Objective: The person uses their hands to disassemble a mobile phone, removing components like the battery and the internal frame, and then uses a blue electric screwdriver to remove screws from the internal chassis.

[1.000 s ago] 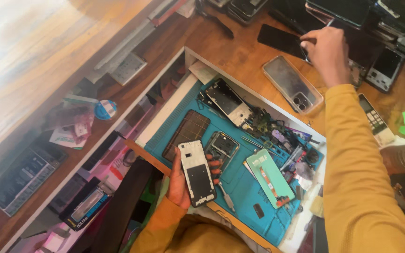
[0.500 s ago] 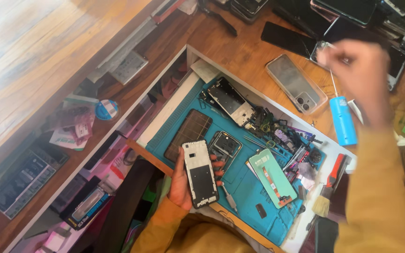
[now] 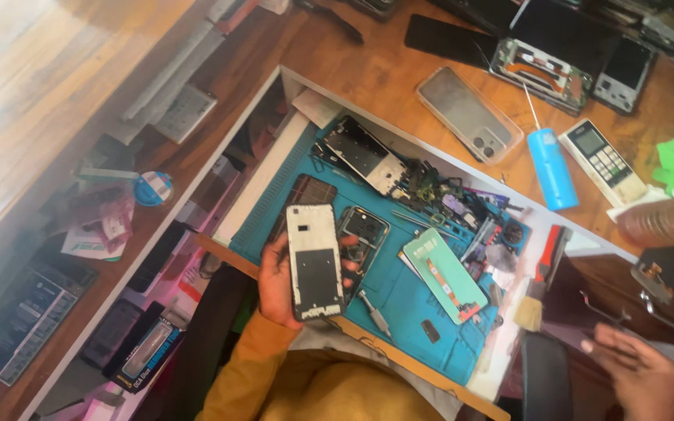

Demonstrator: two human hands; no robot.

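Left hand (image 3: 278, 277) is gripping a white phone frame (image 3: 314, 261), fingers wrapping its edges, holding it above the near edge of the blue work mat (image 3: 423, 312). Right hand (image 3: 640, 378) is hovering low at the near right corner with fingers loosely spread, holding nothing. Green rectangular panel (image 3: 445, 274) is lying flat mid-mat, just right of the frame. Blue cylindrical tube (image 3: 551, 168) is lying on the wooden surface (image 3: 384, 70) beyond the mat, beside a white remote (image 3: 604, 160). Round blue-and-white label (image 3: 152, 188) is sitting on the left shelf.
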